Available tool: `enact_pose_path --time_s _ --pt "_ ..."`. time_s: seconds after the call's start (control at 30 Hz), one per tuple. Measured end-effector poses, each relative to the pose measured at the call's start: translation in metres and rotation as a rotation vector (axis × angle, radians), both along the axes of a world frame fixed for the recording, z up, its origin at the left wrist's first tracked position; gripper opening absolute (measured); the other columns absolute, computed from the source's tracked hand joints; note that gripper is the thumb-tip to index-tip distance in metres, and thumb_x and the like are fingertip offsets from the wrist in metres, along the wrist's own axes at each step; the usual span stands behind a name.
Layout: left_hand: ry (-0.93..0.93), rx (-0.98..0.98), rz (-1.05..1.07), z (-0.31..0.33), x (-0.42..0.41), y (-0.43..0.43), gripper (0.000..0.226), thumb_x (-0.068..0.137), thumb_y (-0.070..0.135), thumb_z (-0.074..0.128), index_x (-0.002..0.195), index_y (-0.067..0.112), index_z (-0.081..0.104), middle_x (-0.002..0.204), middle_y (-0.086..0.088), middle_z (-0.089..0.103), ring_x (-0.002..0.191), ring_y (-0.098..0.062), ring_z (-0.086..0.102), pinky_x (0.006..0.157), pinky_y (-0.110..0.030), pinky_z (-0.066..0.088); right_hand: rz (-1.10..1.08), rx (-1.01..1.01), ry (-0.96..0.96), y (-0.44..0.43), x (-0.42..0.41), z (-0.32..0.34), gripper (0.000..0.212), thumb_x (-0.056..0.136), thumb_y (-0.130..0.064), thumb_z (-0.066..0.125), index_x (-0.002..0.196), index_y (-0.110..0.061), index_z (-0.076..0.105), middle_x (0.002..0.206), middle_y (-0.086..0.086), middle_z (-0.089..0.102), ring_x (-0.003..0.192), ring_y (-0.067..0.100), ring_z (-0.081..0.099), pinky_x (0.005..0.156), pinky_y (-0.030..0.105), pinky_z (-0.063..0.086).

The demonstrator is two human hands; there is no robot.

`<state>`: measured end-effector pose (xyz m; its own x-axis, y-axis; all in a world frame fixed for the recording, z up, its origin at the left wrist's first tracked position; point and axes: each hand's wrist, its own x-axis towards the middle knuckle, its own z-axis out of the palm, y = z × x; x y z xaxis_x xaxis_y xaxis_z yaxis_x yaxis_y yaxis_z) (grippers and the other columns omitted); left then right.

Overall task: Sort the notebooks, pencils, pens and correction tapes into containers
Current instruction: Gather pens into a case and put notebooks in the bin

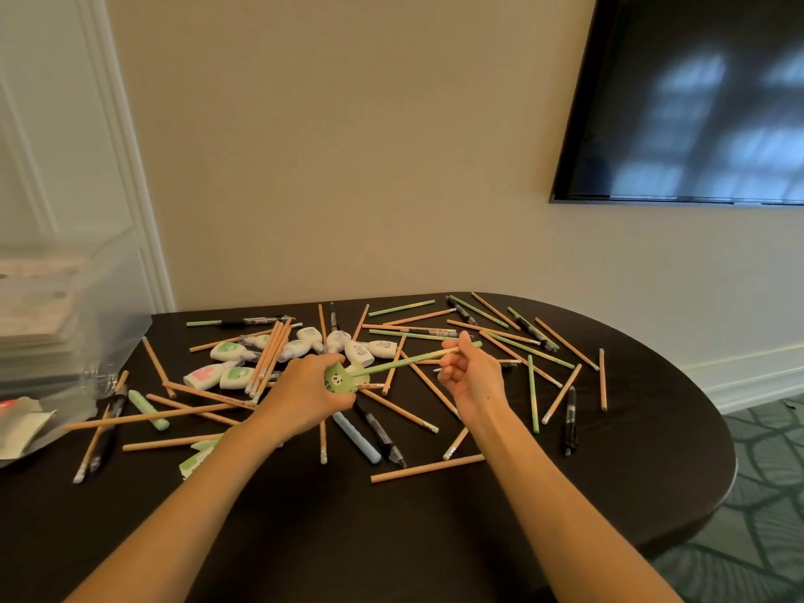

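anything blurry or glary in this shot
Head view: sharp at the centre, where the left hand grips a green panda holder and the right hand pinches a green pencil; the clear bin at left is smeared; the TV shows pale bluish reflections.

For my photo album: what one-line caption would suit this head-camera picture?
Left hand grips a green panda-print holder; right hand holds a green pencil at its mouth, over a table strewn with pencils.

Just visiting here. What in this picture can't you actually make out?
Head view, clear bin: blurred and cut by the left edge; contents unidentifiable.
Head view, green panda holder: mostly covered by the left hand gripping it; shape unclear.
Head view, correction tapes: print too small to read.
Head view, green pencil pinched by the right hand: whether its end sits inside the holder is hidden.
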<state>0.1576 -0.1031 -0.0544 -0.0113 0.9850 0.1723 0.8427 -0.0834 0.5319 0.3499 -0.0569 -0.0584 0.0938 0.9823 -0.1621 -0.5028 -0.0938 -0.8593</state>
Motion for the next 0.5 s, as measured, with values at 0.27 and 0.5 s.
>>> enact_pose_path --time_s 0.27,0.5 --pt "0.019 -0.038 -0.084 0.004 0.008 0.000 0.063 0.084 0.030 0.064 0.140 0.018 0.040 0.126 -0.002 0.054 0.111 -0.014 0.049 0.088 -0.025 0.042 0.354 0.132 -0.380 -0.010 -0.034 0.000 0.023 0.094 -0.020 0.052 0.103 -0.005 0.067 0.089 0.005 0.060 0.080 0.012 0.055 0.073 0.024 0.051" --pt "0.001 0.045 -0.041 0.009 0.007 0.001 0.053 0.086 0.027 0.063 0.134 0.011 0.047 0.117 -0.003 0.058 0.092 -0.006 0.048 0.065 -0.010 0.036 0.121 0.468 -0.796 -0.017 -0.056 -0.007 0.016 0.092 -0.017 0.057 0.106 -0.017 0.062 0.098 0.001 0.067 0.087 0.005 0.063 0.075 0.020 0.052"
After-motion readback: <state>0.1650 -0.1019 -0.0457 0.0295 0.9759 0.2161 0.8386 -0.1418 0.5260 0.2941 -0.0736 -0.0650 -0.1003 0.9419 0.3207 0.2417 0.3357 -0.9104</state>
